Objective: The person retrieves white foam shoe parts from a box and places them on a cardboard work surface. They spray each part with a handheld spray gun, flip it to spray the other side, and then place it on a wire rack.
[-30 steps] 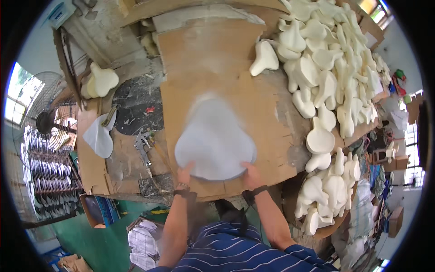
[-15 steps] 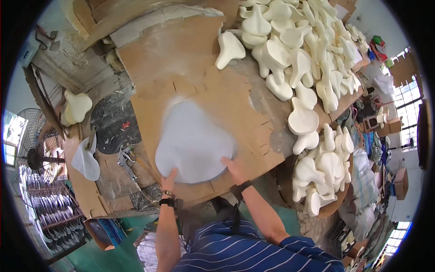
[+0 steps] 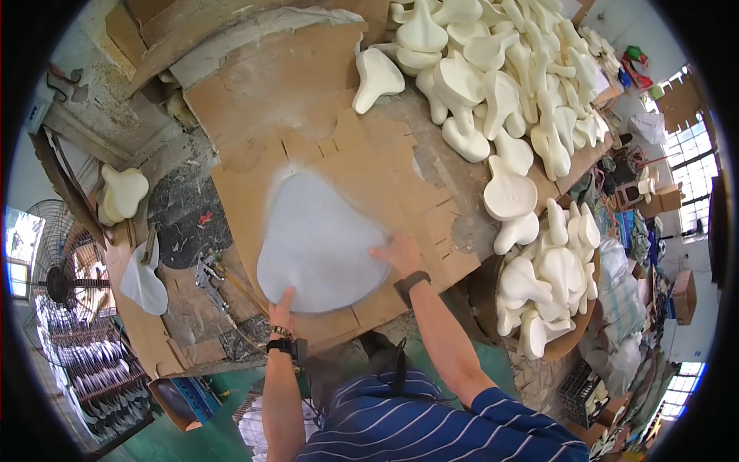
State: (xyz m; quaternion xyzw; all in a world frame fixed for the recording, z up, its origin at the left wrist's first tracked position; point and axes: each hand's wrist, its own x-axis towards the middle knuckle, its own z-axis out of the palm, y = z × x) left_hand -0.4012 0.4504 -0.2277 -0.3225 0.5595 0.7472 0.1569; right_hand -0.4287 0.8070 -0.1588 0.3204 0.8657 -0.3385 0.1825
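Grey saddle-shaped piece (image 3: 319, 246) lies between and ahead of left hand (image 3: 282, 313) and right hand (image 3: 403, 256); both hold its edges, thumbs pressed on its upper face.

Tabletop (image 3: 471, 231): cardboard sheet (image 3: 373, 165), grey rounded piece (image 3: 319, 242) on it. Left of sheet: metal spray gun (image 3: 213, 283), white flat piece (image 3: 145, 281). Right of sheet: heaped cream pieces (image 3: 500, 98).
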